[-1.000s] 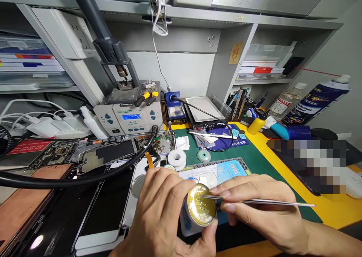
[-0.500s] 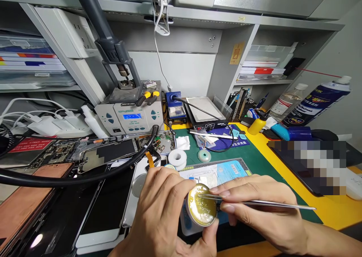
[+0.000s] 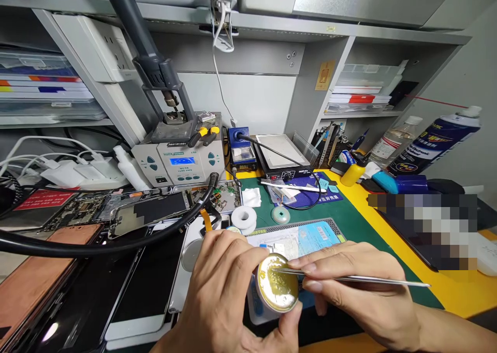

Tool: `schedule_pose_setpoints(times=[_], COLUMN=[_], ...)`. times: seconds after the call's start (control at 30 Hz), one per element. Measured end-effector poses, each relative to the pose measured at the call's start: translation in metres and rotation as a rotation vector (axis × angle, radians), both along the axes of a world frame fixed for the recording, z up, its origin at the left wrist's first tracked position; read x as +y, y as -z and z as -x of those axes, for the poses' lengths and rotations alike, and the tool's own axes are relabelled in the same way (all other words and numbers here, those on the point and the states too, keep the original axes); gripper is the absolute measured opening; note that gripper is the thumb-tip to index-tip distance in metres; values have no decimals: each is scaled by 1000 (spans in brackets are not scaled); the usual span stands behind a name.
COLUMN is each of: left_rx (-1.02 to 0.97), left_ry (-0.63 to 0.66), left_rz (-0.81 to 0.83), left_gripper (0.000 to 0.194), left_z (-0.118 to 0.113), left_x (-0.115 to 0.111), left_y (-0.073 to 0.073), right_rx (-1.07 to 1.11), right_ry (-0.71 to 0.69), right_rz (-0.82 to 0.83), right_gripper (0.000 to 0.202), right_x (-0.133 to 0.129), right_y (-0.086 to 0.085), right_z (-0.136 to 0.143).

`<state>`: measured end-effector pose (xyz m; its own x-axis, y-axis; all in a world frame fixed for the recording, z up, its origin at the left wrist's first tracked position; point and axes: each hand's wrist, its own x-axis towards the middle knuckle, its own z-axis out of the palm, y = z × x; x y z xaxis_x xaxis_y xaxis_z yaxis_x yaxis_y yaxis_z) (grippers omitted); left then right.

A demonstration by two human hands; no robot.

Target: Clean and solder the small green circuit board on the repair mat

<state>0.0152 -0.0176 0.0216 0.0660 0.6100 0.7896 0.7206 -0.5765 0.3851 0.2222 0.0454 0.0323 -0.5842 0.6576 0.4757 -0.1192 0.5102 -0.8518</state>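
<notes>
My left hand (image 3: 223, 291) grips a small round tin (image 3: 285, 296) by its rim, tilted so that its inside faces me. Yellowish paste lies in the tin, with bright bare metal showing in patches. Pinched in the fingers of my right hand (image 3: 361, 285) are metal tweezers (image 3: 392, 280); their tips touch the paste inside the tin. Behind both hands lies a mat with a blue and white packet (image 3: 318, 236). A white spool (image 3: 244, 217) and a round pale green container (image 3: 280, 215) stand just beyond my left fingers.
A hot air station (image 3: 182, 161) stands at the back left, its black hose (image 3: 155, 247) crossing over phone parts (image 3: 143, 285). A hot plate (image 3: 283, 153) is at the back. On the right are a spray can (image 3: 435, 141), a clear bottle (image 3: 396, 141) and a yellow bottle (image 3: 352, 173).
The tweezers have shifted very slightly in the tin, and the paste's spread looks a little different. Both hands keep almost the same position.
</notes>
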Motion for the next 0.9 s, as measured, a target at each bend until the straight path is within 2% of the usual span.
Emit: schedule_pose_setpoints(times=[0.43, 0.57, 0.73, 0.9], left_rx=[-21, -29, 11, 62], left_ry=[26, 14, -20, -6], left_rz=[29, 53, 0, 33], left_gripper=[35, 34, 35, 34], left_z=[0, 0, 1, 3], left_x=[-2, -3, -1, -2], left_y=[0, -1, 1, -1], right_rx=[59, 124, 137, 175], right_ry=[-25, -11, -8, -18], right_rz=[178, 356, 642, 736], right_gripper=[42, 28, 10, 8], right_x=[-3, -5, -5, -3], right_y=[8, 8, 6, 4], right_z=[1, 6, 9, 7])
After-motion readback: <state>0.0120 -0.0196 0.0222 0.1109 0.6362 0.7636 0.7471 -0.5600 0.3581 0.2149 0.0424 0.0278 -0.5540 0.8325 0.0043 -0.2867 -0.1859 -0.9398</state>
